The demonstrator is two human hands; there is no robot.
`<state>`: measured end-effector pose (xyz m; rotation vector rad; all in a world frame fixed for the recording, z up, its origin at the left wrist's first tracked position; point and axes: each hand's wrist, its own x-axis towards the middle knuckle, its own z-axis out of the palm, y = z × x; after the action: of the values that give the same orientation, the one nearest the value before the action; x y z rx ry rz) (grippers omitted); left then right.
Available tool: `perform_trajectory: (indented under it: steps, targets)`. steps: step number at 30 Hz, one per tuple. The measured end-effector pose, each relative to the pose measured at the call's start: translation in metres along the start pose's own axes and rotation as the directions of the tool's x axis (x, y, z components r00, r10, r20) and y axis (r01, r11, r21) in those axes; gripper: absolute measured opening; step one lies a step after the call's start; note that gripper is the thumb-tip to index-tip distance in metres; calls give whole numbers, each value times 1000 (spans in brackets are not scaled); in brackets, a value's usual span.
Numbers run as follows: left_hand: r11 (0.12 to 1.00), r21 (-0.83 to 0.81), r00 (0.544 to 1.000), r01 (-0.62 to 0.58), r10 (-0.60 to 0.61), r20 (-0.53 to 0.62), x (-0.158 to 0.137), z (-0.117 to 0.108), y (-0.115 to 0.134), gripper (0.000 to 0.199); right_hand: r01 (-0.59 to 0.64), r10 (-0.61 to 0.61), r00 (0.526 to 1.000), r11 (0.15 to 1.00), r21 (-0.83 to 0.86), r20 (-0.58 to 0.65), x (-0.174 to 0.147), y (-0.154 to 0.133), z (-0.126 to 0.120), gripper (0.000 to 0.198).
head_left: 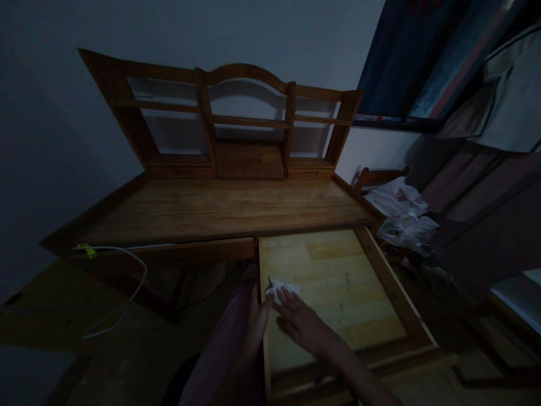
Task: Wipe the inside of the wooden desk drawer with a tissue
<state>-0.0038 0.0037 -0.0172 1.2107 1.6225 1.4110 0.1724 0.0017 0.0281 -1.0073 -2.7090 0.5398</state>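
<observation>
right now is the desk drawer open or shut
Open: the drawer is pulled out from the desk, its pale bottom exposed under the right hand.

A wooden desk stands against the wall, its top bare, well beyond the right hand. A wooden hutch of open shelves sits on the far edge of the desk. A drawer is pulled out of the desk front, and the right hand rests on its pale bottom. A crumpled white cloth lies on the drawer bottom, touching the fingertips, by the drawer's left wall. A white cable hangs off the desk's front edge, far left of the hand.
</observation>
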Motion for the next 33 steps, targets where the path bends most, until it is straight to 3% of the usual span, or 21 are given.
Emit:
perform_trajectory:
  steps: [3, 5, 6, 8, 10, 12, 15, 19, 21, 23, 25, 28, 29, 33]
  targets:
    - [986, 163, 993, -28, 46, -109, -6, -5, 5, 69, -82, 76, 988, 996, -40, -133, -19, 2, -23, 68]
    - [946, 278, 965, -166, 214, -151, -11, -8, 19, 70, -176, 149, 944, 982, -69, -293, -47, 17, -37, 67]
    - [908, 328, 945, -262, 310, -104, -14, -8, 27, 65, -219, 177, 908, 973, -69, -380, -65, 26, -40, 66]
    - [803, 401, 896, -441, 417, 151, -18, -4, 44, 50, -302, 235, 823, 952, -49, -517, -106, 44, -39, 62]
    - [664, 473, 804, -579, 368, 467, -20, 5, 54, 41, -369, 269, 763, 928, -53, -588, -148, 55, -29, 59]
    - [502, 553, 712, -666, 205, 671, -24, 17, 54, 42, -424, 282, 736, 901, -94, -615, -183, 59, -15, 56]
    - [305, 627, 661, -717, 10, 750, -31, 33, 41, 59, -473, 296, 730, 869, -143, -617, -216, 55, 2, 56]
    - [226, 613, 630, -757, 2, 777, -30, 41, 22, 65, -516, 345, 718, 846, -131, -604, -226, 52, 11, 57]
    - [234, 542, 568, -807, 53, 822, -15, 44, 21, 60, -532, 367, 709, 839, -115, -603, -225, 54, 14, 56]
    - [249, 422, 461, -872, 127, 878, 10, 54, 26, 57, -546, 375, 695, 830, -112, -614, -224, 58, 17, 55]
    - [255, 298, 343, -920, 154, 926, 40, 75, 36, 59, -570, 380, 677, 813, -123, -630, -223, 60, 18, 53]
    - [247, 148, 186, -958, 138, 973, 83, 133, 53, 66, -585, 381, 686, 795, -159, -620, -221, 59, 15, 50]
    - [246, 124, 166, -961, 155, 974, 92, 157, 57, 67, -578, 378, 700, 798, -170, -605, -220, 57, 13, 47]
    - [247, 124, 180, -961, 219, 959, 94, 248, 67, 74, -563, 398, 718, 814, -141, -571, -214, 47, 3, 33]
